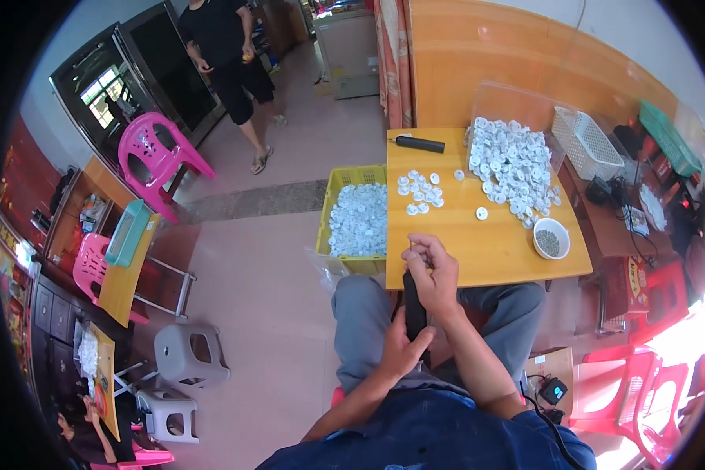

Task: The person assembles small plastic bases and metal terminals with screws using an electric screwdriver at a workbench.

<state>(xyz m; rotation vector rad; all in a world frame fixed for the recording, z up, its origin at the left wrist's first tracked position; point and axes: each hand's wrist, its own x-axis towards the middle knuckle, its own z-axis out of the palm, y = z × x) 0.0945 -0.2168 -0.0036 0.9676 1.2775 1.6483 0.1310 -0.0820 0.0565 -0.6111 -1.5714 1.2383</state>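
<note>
From where I stand, the handheld tool (415, 307) is black, long and narrow, held over the lap near the table (486, 262). The left hand (400, 352) grasps its lower end; the right hand (433, 274) curls beside its upper end, what its fingertips pinch I can't tell

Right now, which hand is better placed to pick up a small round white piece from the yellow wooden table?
Probably the right hand: it's closer to the pieces, while the left hand grips the black cylindrical tool.

- black, elongated tool (414, 304)
- gripped, partly hidden
- held lengthwise, pointing forward
- positioned by the near edge of the surface (478, 265), left of centre
</note>
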